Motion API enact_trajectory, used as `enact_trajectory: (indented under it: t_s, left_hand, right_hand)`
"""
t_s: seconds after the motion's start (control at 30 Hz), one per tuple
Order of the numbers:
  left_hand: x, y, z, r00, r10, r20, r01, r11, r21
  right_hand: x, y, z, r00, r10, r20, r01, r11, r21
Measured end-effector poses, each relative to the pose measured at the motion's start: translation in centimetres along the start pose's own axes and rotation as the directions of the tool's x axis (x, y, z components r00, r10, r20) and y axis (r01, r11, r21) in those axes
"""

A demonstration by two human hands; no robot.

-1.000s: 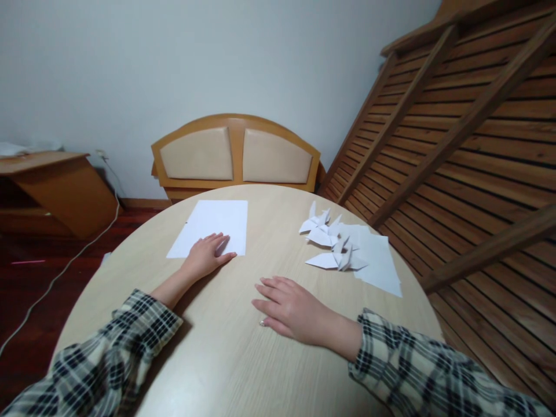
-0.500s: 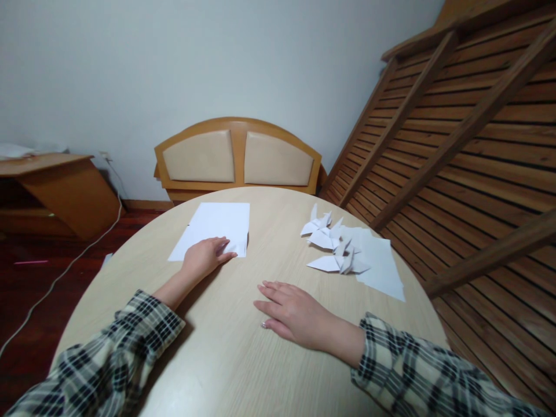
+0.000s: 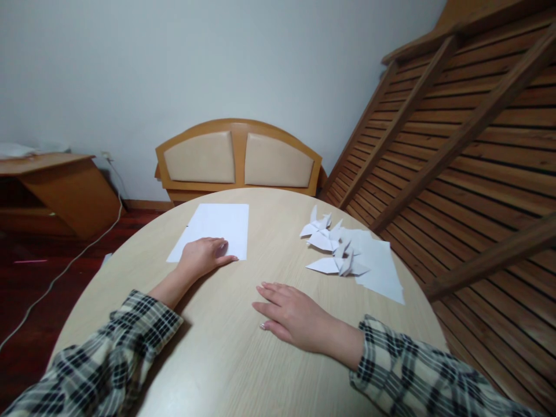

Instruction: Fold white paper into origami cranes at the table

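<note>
My left hand (image 3: 202,256) rests on the near right part of a white sheet of paper (image 3: 223,220), its thumb held apart from the bent fingers along the near edge. The paper lies flat, and the hand covers part of it; whether several sheets are stacked there, I cannot tell. My right hand (image 3: 293,315) is palm down on the bare tabletop with its fingers stretched out, holding nothing. Beyond it, to the right, sit several folded white paper cranes (image 3: 341,262), close together and partly overlapping some loose white sheets (image 3: 382,266).
The round pale wooden table (image 3: 217,359) fills the middle. Behind it stands a headboard (image 3: 238,156) with cream panels. A slatted wooden frame (image 3: 469,162) leans at the right. On the left are a brown desk (image 3: 65,185) and a white cable (image 3: 73,260) on the dark floor.
The paper's right edge, slightly raised near my left hand before, now lies flat. My left thumb and fingers are a little farther apart. My right hand has hardly moved.
</note>
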State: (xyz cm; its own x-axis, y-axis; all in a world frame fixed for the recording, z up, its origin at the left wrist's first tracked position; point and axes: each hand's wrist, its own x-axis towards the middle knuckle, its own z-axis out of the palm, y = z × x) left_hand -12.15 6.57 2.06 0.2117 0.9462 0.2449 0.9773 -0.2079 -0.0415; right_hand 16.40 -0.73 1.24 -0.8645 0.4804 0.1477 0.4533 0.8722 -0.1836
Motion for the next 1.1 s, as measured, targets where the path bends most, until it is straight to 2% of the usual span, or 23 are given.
enact_trajectory:
  t_s: [0.37,0.53,1.1]
  left_hand:
    - [0.6,2.8,0.0,0.998,-0.061,0.030,0.062,0.997,-0.052]
    - [0.9,3.0,0.2,0.997,-0.061,0.055,0.062,0.998,-0.014]
    - [0.9,2.6,0.7,0.999,0.012,0.030,-0.014,0.997,0.078]
  right_hand:
    - [-0.2,-0.1,0.0,1.000,0.007,-0.009,-0.007,1.000,0.018]
    - [-0.2,-0.1,-0.1,1.000,0.009,-0.014,-0.008,1.000,0.016]
    - [-0.2,-0.1,0.1,1.000,0.011,-0.025,-0.011,0.999,0.035]
